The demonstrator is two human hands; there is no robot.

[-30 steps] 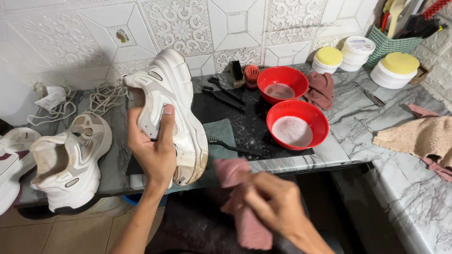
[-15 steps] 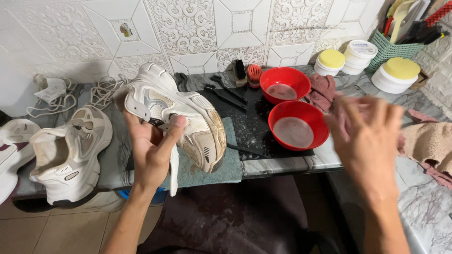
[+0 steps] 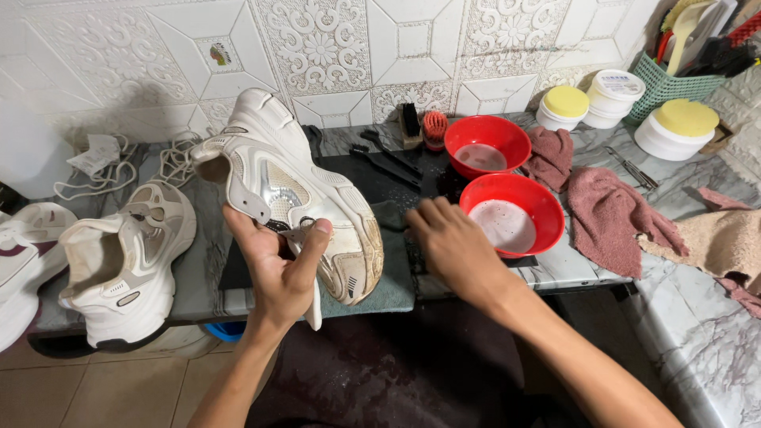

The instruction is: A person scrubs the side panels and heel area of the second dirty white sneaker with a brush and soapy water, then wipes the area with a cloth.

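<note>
Two hands working: left hand (image 3: 277,273) is gripping a white sneaker (image 3: 297,190), fingers wrapped around its side, thumb across the upper, sole facing away.
Sneaker position: lifted above the counter edge, toe tilting down over a grey-green cloth (image 3: 380,289).
Right hand (image 3: 452,246): resting palm-down on the dark mat (image 3: 372,170), fingers loosely spread, holding nothing, just beside the near red bowl (image 3: 511,214).
Step in hand: cleaning appears paused between wipes.
Next move calling for: something to wipe or scrub with; the brushes (image 3: 420,127) and the pink rag (image 3: 610,218) are lying near.
</note>
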